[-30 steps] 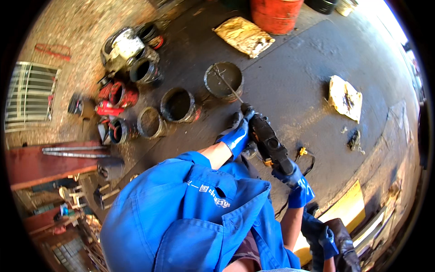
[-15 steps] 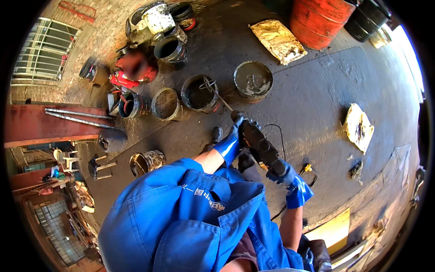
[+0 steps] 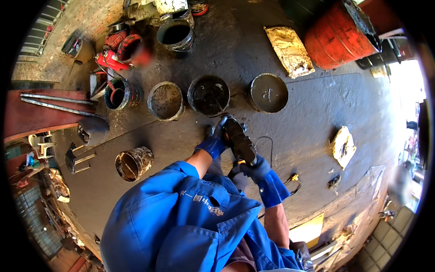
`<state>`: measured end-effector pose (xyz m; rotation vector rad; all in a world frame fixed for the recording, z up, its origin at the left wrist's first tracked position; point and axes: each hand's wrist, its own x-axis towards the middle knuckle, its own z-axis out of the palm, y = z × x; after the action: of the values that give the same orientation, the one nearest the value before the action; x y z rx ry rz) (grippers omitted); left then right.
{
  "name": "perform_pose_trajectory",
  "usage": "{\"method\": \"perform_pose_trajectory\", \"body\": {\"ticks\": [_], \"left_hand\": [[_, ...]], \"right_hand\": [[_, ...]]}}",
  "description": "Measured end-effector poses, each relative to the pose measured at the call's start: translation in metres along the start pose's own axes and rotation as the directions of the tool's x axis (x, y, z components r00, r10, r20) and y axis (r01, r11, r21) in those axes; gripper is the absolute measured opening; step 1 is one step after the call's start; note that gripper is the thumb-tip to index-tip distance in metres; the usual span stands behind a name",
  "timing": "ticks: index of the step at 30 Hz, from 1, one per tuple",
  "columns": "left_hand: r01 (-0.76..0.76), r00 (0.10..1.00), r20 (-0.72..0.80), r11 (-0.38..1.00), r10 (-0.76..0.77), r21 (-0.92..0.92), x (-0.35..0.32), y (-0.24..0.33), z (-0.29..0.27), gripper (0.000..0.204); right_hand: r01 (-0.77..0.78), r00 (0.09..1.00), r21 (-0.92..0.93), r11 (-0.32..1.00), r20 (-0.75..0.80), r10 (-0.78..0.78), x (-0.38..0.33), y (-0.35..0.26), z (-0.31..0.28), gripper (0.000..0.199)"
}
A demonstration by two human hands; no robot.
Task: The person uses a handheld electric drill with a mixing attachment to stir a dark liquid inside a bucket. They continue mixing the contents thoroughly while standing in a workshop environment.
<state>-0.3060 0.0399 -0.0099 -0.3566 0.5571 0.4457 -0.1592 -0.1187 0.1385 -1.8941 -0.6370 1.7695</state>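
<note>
The mixer [image 3: 239,139] is held slantwise near the middle bucket [image 3: 189,96], its rod [image 3: 219,105] reaching in over the near rim; the front is gripped by the left hand [image 3: 216,139], the rear by the right hand [image 3: 258,167], both gloved, with fingers seemingly curled round the body, though their undersides cannot be told; if the rod were spun at this slant, the rim could be struck or dark mix flung out, and the grip could be twisted loose by the torque; a foot could be caught by the loose cord [image 3: 272,147]; the floor [image 3: 317,109] is dark, stained and wet-looking in patches; a red drum [image 3: 340,38] and a yellowish sack [image 3: 290,52] are seen beyond, a brick wall [image 3: 97,22] at upper left.
</note>
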Motion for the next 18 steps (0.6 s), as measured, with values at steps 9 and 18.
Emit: {"method": "perform_pose_trajectory", "body": {"ticks": [9,18], "left_hand": [[0.007,0.859,0.478,0.929,0.184,-0.369,0.016,0.049,-0.056,0.043],[0.138,0.986,0.138,0.926,-0.095,-0.352,0.025,0.111,-0.113,0.075]], "right_hand": [[0.401,0.881,-0.279,0.873,-0.143,-0.45,0.101,-0.057,0.073,0.033],[0.119,0.99,-0.371,0.921,-0.029,-0.14,0.073,-0.099,0.068,0.029]]}}
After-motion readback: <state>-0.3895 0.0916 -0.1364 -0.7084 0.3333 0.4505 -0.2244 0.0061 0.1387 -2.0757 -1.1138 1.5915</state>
